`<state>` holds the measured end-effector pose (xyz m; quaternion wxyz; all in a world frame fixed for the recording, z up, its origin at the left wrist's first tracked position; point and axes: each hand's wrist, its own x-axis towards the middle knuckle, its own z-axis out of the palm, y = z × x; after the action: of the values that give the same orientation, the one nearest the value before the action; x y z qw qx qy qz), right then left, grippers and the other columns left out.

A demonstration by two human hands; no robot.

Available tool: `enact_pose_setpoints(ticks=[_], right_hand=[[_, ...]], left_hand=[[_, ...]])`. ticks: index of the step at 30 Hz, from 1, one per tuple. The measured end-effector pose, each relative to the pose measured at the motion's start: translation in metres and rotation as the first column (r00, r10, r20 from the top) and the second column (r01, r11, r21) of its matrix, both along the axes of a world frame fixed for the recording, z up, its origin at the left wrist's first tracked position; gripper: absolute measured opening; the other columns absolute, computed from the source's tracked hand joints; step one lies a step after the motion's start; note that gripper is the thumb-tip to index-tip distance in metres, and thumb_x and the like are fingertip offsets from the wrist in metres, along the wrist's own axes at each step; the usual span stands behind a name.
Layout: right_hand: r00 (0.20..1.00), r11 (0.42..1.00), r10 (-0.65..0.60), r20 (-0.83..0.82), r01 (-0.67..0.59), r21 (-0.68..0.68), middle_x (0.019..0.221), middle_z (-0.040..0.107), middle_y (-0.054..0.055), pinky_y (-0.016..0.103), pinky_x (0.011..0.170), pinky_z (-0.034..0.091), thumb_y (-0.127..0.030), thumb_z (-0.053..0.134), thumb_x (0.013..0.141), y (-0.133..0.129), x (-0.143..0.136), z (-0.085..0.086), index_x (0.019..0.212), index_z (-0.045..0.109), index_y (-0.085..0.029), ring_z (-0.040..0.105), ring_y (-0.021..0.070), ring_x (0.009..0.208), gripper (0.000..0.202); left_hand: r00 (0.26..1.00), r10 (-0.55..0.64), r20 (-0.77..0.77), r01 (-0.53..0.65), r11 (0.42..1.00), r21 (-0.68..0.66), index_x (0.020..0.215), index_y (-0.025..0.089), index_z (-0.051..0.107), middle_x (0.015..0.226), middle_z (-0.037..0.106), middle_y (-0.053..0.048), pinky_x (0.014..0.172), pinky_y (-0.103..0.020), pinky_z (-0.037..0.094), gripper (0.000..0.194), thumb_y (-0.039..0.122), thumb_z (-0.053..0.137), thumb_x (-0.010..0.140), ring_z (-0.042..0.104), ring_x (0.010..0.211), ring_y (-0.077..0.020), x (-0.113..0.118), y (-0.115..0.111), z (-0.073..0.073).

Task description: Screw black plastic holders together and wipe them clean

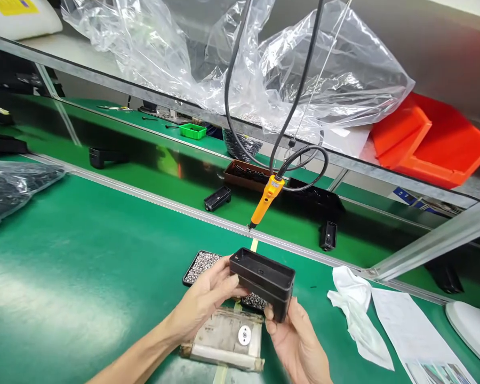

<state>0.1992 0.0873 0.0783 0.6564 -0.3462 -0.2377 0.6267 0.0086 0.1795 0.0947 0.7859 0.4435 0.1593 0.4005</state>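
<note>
Both hands up over the green bench (84,256), gripping one black plastic housing (263,278) between them. Left hand (208,298) curled around its left end, thumb on the near face. Right hand (298,341) cupped under the right corner, fingers closed on it. Housing is tilted, open side up, clear of the bench.

Progress, my read: looks like inspection or orienting. No screw seen in the housing; the tool is untouched, so fastening appears to be ahead.

Directly below: taped fixture block (228,341) with a round metal disc (244,335). Just behind it, black tray of small screws (202,265), partly hidden by the housing.

Right: white rag (354,304), printed sheet (412,336); text too small to read.

Further back: orange electric screwdriver (267,198) hanging on its cable, tip down. Yellow label on it, illegible. More black parts (217,198) on the conveyor, orange bin (432,141) and clear plastic bag (304,74) on the shelf.
</note>
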Motion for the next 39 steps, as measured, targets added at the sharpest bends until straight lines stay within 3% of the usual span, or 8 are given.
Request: enact_pose_setpoints(ticks=[5,15,20,25,29,33,36,39], right_hand=[[0.976,0.996,0.022,-0.217,-0.041,-0.083,0.098,0.074,0.007,0.02,0.065,0.059,-0.035,0.084,0.082,0.002,0.001,-0.002,0.098,0.078,-0.02,0.066,0.0113,0.076,0.023],[0.942,0.986,0.029,-0.335,-0.083,-0.147,0.089,0.07,0.005,0.01,0.06,0.055,-0.039,0.085,0.08,0.001,0.01,-0.009,0.094,0.077,-0.016,0.064,0.0076,0.077,0.028],[0.975,0.987,0.05,-0.217,-0.081,-0.139,0.09,0.068,0.006,0.014,0.061,0.056,-0.04,0.081,0.085,0.002,0.012,-0.005,0.099,0.073,-0.018,0.063,0.0085,0.076,0.027],[0.969,0.998,0.041,0.245,-0.05,0.029,0.094,0.067,0.007,0.026,0.069,0.058,-0.049,0.061,0.098,-0.003,0.013,0.008,0.126,0.063,-0.018,0.062,0.0137,0.077,0.042],[0.776,0.998,-0.041,0.629,-0.003,0.069,0.12,0.068,0.011,0.033,0.096,0.057,-0.043,0.066,0.095,-0.017,0.018,0.003,0.132,0.059,-0.02,0.066,0.02,0.108,0.044],[0.612,0.999,-0.045,0.79,0.006,0.053,0.143,0.058,0.011,0.035,0.111,0.051,-0.037,0.067,0.095,-0.037,0.023,-0.021,0.146,0.045,-0.025,0.059,0.0217,0.13,0.056],[0.382,0.99,-0.124,0.916,-0.007,0.137,0.156,0.046,0.01,0.038,0.116,0.047,-0.031,0.064,0.097,-0.047,0.028,-0.036,0.156,0.032,-0.03,0.05,0.023,0.14,0.068],[0.143,0.965,-0.226,0.964,-0.105,0.242,0.157,0.045,0.01,0.04,0.116,0.046,-0.026,0.063,0.097,-0.05,0.033,-0.042,0.158,0.03,-0.029,0.045,0.0252,0.144,0.069]], left_hand=[[0.976,0.144,-0.166,-0.141,0.99,0.033,0.125,0.019,0.056,0.127,0.066,-0.013,0.086,-0.038,0.061,0.035,0.039,0.066,0.099,0.069,0.105,-0.0255,-0.002,-0.002,-0.005],[0.968,0.127,-0.218,-0.117,0.991,0.059,0.124,0.02,0.054,0.13,0.064,-0.013,0.085,-0.04,0.062,0.033,0.045,0.059,0.102,0.07,0.106,-0.0266,0.0,-0.009,-0.008],[0.96,0.147,-0.24,-0.129,0.988,0.088,0.129,0.02,0.056,0.136,0.061,-0.012,0.093,-0.039,0.059,0.037,0.043,0.061,0.101,0.069,0.108,-0.025,0.0,-0.007,-0.008],[0.933,0.179,-0.311,-0.127,0.975,0.18,0.135,0.021,0.059,0.135,0.064,-0.011,0.105,-0.037,0.051,0.044,0.041,0.068,0.097,0.06,0.124,-0.0268,-0.004,-0.007,-0.002],[0.891,0.222,-0.397,-0.113,0.953,0.282,0.137,0.026,0.06,0.136,0.064,-0.008,0.111,-0.04,0.046,0.049,0.037,0.074,0.092,0.06,0.125,-0.0271,-0.016,-0.012,-0.001],[0.8,0.243,-0.549,-0.017,0.923,0.384,0.138,0.03,0.058,0.137,0.063,-0.008,0.113,-0.047,0.044,0.053,0.038,0.076,0.088,0.057,0.129,-0.0307,-0.032,-0.023,-0.005],[0.748,0.227,-0.624,0.079,0.903,0.422,0.141,0.032,0.054,0.144,0.057,-0.009,0.115,-0.051,0.042,0.054,0.038,0.072,0.091,0.053,0.134,-0.0323,-0.041,-0.029,-0.012],[0.707,0.25,-0.661,0.162,0.853,0.496,0.149,0.037,0.044,0.154,0.047,-0.007,0.119,-0.053,0.037,0.059,0.037,0.067,0.095,0.045,0.141,-0.0317,-0.049,-0.034,-0.022]])
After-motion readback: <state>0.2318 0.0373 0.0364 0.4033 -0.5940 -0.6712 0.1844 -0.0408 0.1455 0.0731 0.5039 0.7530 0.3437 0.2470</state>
